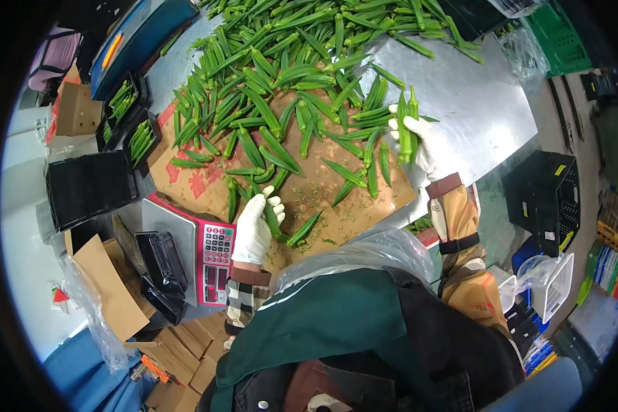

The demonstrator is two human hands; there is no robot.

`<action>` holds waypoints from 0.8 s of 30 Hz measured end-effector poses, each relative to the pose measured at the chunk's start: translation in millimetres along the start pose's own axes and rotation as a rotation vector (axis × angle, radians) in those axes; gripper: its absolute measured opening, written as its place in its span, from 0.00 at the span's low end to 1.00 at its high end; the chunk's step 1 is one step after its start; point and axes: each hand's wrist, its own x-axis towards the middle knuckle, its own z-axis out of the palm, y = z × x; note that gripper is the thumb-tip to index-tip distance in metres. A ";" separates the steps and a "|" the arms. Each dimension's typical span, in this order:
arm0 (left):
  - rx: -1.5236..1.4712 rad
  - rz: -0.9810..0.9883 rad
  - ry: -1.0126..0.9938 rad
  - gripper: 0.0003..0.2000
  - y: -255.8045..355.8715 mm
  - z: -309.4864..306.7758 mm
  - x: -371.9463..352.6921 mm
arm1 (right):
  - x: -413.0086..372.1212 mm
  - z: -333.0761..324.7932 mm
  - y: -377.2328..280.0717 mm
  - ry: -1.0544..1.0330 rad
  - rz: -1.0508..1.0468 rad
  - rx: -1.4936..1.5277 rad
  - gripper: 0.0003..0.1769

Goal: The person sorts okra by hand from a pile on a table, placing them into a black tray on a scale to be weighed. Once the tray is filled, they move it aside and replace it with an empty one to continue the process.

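A large heap of green okra [261, 75] spreads over brown cardboard [323, 165] on a metal table. My left hand [255, 230], in a white glove, is closed around an okra pod [272, 218] at the near edge of the cardboard. Okra pods [406, 130] stand nearly upright in my right hand [421, 141], also gloved in white, at the right side of the heap. Another pod [304, 229] lies just right of my left hand. Parts of the fingers of my right hand are hidden behind the pods.
A red-edged scale [216, 257] with a keypad stands left of my left hand, with black trays [161, 261] on it. Further left are trays of okra [141, 141] and an open cardboard box [110, 281]. Black crates [546, 199] stand at the right.
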 end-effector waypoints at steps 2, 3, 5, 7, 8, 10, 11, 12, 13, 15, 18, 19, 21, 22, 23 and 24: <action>-0.006 -0.010 -0.002 0.21 -0.8 -0.8 0.6 | 11.5 9.9 -5.0 0.108 -0.104 -0.447 0.20; -0.007 -0.014 -0.009 0.21 -0.8 -0.7 1.4 | 20.8 11.3 -7.9 0.162 -0.157 -0.671 0.19; 0.000 -0.020 -0.013 0.21 0.0 2.3 2.3 | 45.3 -0.6 8.6 0.194 -0.443 -1.063 0.18; 0.016 -0.017 -0.007 0.22 2.2 10.7 2.5 | 55.6 15.6 18.9 0.293 -0.803 -1.547 0.18; 0.019 -0.013 -0.011 0.22 2.9 12.6 3.7 | 53.2 18.2 16.7 0.174 -0.711 -1.593 0.21; 0.024 -0.005 -0.016 0.22 3.5 13.7 4.7 | 63.1 8.5 25.3 0.124 -0.508 -1.854 0.23; 0.019 0.002 -0.019 0.21 3.5 12.5 6.0 | 69.4 -2.0 31.7 0.117 -0.493 -1.885 0.23; 0.011 0.010 -0.020 0.21 2.4 9.7 7.2 | 62.9 3.7 21.8 0.127 -0.465 -1.817 0.23; 0.004 0.014 -0.018 0.21 1.0 6.3 6.9 | 51.8 11.2 11.8 0.137 -0.433 -1.749 0.23; 0.005 0.005 -0.006 0.21 -0.8 2.5 6.6 | 41.2 14.6 -8.1 0.254 -0.240 -1.423 0.24; -0.002 -0.020 -0.001 0.20 -4.1 -1.3 7.7 | 34.9 -0.8 -15.3 0.253 -0.274 -1.009 0.27; -0.004 -0.031 -0.004 0.20 -5.0 -0.9 8.5 | 33.1 2.0 -16.8 0.261 -0.308 -1.063 0.28; 0.006 -0.038 0.014 0.19 -6.3 4.3 9.8 | 32.0 10.5 -11.0 0.212 -0.397 -1.246 0.28; 0.011 -0.041 0.022 0.18 -6.2 7.9 10.2 | 34.6 18.7 -0.1 0.150 -0.452 -1.374 0.27; 0.014 -0.034 -0.002 0.18 -5.2 11.4 10.0 | 37.3 26.8 12.0 0.084 -0.505 -1.501 0.27; 0.015 -0.027 -0.025 0.18 -3.8 14.9 9.8 | 37.8 33.6 25.2 0.031 -0.546 -1.648 0.23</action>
